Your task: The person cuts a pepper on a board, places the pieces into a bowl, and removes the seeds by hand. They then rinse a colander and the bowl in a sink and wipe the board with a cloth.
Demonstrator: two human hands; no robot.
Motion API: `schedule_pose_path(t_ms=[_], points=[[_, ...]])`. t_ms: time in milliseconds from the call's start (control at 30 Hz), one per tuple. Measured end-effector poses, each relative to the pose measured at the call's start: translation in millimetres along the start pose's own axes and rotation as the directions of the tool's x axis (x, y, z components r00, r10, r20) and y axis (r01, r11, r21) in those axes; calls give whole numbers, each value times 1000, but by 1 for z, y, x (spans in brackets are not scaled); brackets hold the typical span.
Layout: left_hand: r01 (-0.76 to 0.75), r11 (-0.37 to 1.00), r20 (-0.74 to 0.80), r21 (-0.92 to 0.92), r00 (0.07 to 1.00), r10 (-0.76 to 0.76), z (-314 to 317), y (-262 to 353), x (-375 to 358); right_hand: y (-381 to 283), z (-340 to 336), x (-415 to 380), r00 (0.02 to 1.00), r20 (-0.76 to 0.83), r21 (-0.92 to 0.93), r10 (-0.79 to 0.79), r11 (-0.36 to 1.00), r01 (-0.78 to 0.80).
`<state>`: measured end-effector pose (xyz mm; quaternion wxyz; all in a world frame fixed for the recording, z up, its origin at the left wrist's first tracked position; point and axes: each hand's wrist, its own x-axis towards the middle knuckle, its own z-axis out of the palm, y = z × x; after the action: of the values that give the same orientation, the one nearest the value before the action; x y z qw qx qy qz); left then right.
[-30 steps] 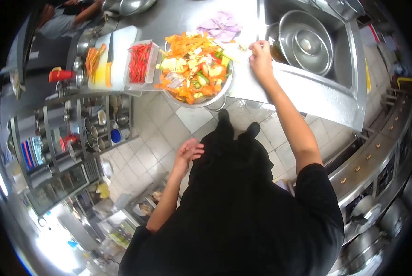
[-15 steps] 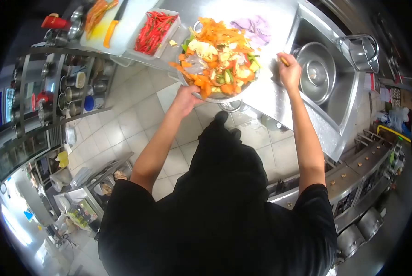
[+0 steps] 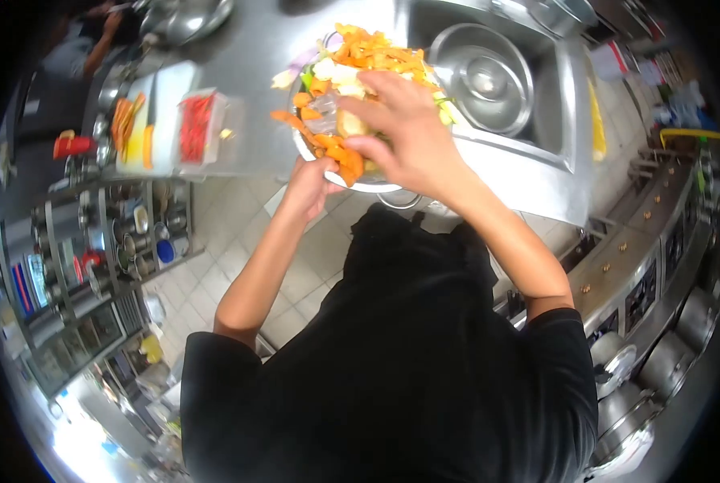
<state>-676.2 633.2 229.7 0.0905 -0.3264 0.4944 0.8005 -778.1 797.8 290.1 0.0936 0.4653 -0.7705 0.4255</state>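
A round metal bowl [image 3: 376, 187] is heaped with orange peelings [image 3: 376, 50], green pieces and pale scraps. My left hand [image 3: 308, 185] grips the bowl's near left rim, with the thumb over the edge. Over the right part of the heap is my right hand [image 3: 404, 133], its fingers spread above the scraps. Whether its fingertips touch them is hard to tell. A crumpled clear plastic piece [image 3: 321, 117] lies among the scraps. Behind the bowl, a purple cloth [image 3: 302, 60] shows in part.
A sink [image 3: 549, 97] with a large metal bowl [image 3: 497, 80] lies right of the heap. To the left are a container of red chillies [image 3: 197, 129] and a white cutting board [image 3: 167, 105] with a knife. Another person's arm [image 3: 102, 48] shows at the upper left.
My right hand has moved left from the counter by the sink to over the bowl, its fingers now spread. The small item it held is no longer visible. The view has shifted, bringing the bowl nearer the sink.
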Motion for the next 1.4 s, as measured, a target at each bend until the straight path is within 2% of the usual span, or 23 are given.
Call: schedule_pose_path(t_ms=[33, 100, 133, 167, 233, 300, 400, 500, 633, 733, 833, 933, 967, 1000, 1067, 1100, 1133, 1200, 1233, 1267, 1333, 1367, 1400], points=[[-51, 999, -45, 9, 998, 51, 29, -2, 0, 21, -31, -12, 993, -64, 138, 97, 987, -87], [-31, 997, 7, 74, 999, 31, 74, -10, 13, 85, -113, -38, 954, -293, -55, 64, 995, -84], [-26, 992, 26, 120, 999, 23, 101, -14, 22, 121, -150, -60, 912, -350, -53, 214, 967, -247], [-51, 992, 59, 118, 997, 44, 131, -16, 26, 150, -181, -83, 826, -267, 82, 497, 866, -494], [-16, 994, 117, 110, 993, 3, 202, -27, 42, 201, -245, -132, 655, 41, 385, 754, 593, -707], [19, 996, 177, 83, 984, -34, 275, -42, 56, 234, -305, -172, 501, 322, 552, 803, 270, -789], [106, 987, 323, 124, 936, -141, 379, -72, 85, 281, -404, -225, 391, 429, 545, 814, 112, -831], [209, 975, 491, 73, 844, -218, 466, -108, 115, 283, -488, -222, 308, 249, 431, 918, 180, -884], [280, 959, 499, -48, 838, -220, 551, -138, 142, 313, -564, -211, 154, 321, 517, 935, -36, -855], [383, 921, 613, -76, 746, -260, 595, -142, 170, 348, -605, -201, 108, 363, 464, 925, -79, -882], [506, 855, 769, -113, 590, -248, 617, -156, 222, 386, -606, -175, 84, 282, 306, 956, -7, -952], [591, 747, 696, -304, 673, -249, 653, -216, 273, 483, -594, -172, 61, 380, -1, 923, 66, -998], [567, 703, 611, -429, 755, -237, 664, -233, 281, 523, -579, -177, 79, 289, -182, 954, 135, -974], [559, 687, 608, -464, 765, -211, 671, -250, 300, 568, -557, -182, 118, 207, -375, 971, 190, -907], [697, 207, 583, -686, 697, -416, 682, -295, 327, 650, -502, -186, 90, 138, -545, 986, 152, -824], [710, 28, 621, -704, 634, -460, 683, -317, 334, 669, -467, -181, 69, 100, -709, 993, 120, -695], [692, 4, 615, -722, 644, -455, 678, -319, 327, 682, -426, -175, 73, 57, -828, 996, 88, -554], [683, 448, 409, -576, 716, -566, 658, -309, 285, 700, -366, -179, 206, 120, -975, 971, 154, -162], [676, 494, 371, -547, 725, -580, 647, -308, 272, 722, -339, -199, 380, 75, -987, 922, 123, -105], [667, 537, 333, -516, 734, -592, 636, -309, 266, 723, -320, -197, 381, 90, -982, 920, 145, -117], [626, 545, 302, -557, 765, -569, 621, -321, 263, 706, -309, -195, 387, 298, -909, 873, 135, 394], [596, 545, 296, -590, 788, -540, 620, -316, 263, 695, -311, -182, 332, 355, -864, 874, 171, 474], [563, 543, 296, -623, 812, -503, 623, -312, 266, 709, -317, -181, 444, 273, -933, 853, 123, 338]])
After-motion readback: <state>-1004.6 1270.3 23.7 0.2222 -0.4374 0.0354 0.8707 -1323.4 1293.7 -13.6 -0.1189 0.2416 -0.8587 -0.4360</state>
